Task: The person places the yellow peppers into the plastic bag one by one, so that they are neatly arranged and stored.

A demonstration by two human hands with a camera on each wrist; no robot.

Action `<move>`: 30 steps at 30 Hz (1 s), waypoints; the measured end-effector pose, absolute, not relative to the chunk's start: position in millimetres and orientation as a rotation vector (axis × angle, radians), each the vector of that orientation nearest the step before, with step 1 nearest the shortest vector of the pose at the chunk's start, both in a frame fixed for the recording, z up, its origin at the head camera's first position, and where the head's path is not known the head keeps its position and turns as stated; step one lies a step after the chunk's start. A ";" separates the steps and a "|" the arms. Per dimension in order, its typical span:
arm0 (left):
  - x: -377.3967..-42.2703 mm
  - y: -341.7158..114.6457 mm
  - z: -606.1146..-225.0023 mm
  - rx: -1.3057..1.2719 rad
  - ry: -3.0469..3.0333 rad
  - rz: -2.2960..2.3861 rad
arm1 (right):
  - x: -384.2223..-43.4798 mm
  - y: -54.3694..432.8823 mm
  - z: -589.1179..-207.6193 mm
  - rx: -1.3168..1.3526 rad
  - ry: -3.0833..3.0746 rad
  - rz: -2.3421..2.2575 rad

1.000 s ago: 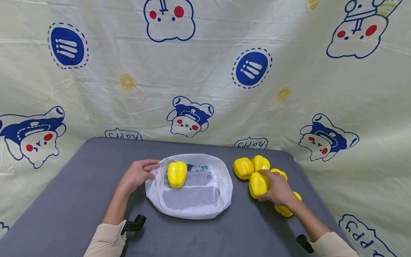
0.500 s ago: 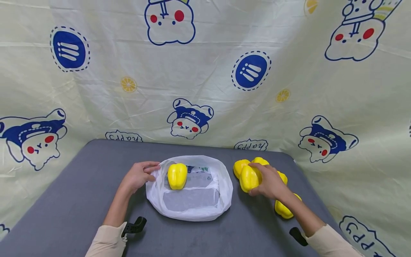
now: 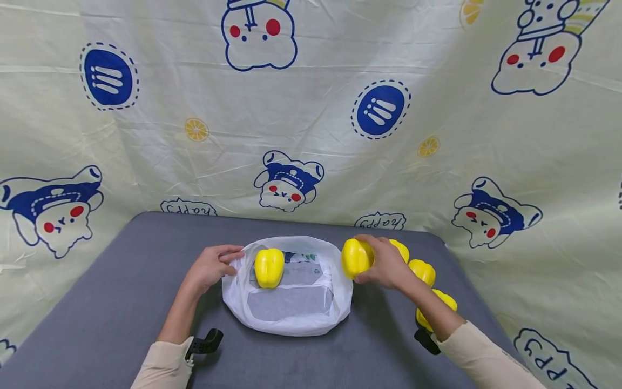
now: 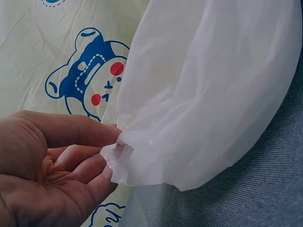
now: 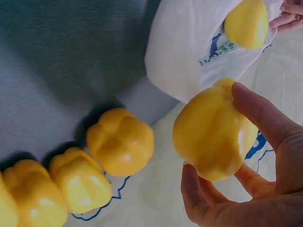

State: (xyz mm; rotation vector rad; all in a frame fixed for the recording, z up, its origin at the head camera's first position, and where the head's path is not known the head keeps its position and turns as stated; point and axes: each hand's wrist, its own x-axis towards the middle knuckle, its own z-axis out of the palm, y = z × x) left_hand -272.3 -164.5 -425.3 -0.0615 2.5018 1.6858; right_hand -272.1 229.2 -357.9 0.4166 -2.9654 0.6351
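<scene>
My left hand (image 3: 210, 267) pinches the left rim of a white plastic bag (image 3: 291, 327) that stands with its mouth spread wide. The left wrist view shows the thin plastic (image 4: 189, 109) bunched at the fingertips. Inside the bag, toward its left side, lies a yellow bell pepper (image 3: 269, 268). My right hand (image 3: 386, 262) grips another yellow bell pepper (image 3: 357, 259) at the bag's right rim, overlapping that rim in the head view. The right wrist view shows this pepper (image 5: 213, 132) between thumb and fingers, above the table.
Several more yellow bell peppers stand at the right: one partly behind my right hand (image 3: 399, 249), one beside it (image 3: 421, 272), and one partly covered by my forearm (image 3: 439, 302). The grey table (image 3: 116, 302) ends at a patterned curtain (image 3: 311, 119) behind.
My right hand has carried the gripped pepper leftward from the group on the right to the bag's right rim. The left hand keeps its place on the bag.
</scene>
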 end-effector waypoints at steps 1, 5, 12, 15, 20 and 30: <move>-272.3 -164.5 -425.3 -0.061 2.502 1.686 | -273.0 225.8 -356.9 0.418 -2.968 0.637; -272.6 -164.8 -425.5 -0.056 2.504 1.688 | -276.7 212.4 -354.2 0.429 -2.979 0.639; -272.8 -164.8 -426.0 -0.059 2.510 1.683 | -281.2 190.5 -354.0 0.402 -3.008 0.672; -273.6 -164.3 -425.3 -0.051 2.515 1.683 | -282.8 181.6 -354.7 0.408 -3.008 0.705; -273.3 -163.5 -424.5 -0.044 2.516 1.680 | -285.6 166.0 -359.1 0.431 -2.998 0.757; -273.5 -163.2 -425.6 -0.057 2.511 1.687 | -291.6 140.6 -369.6 0.436 -3.004 0.780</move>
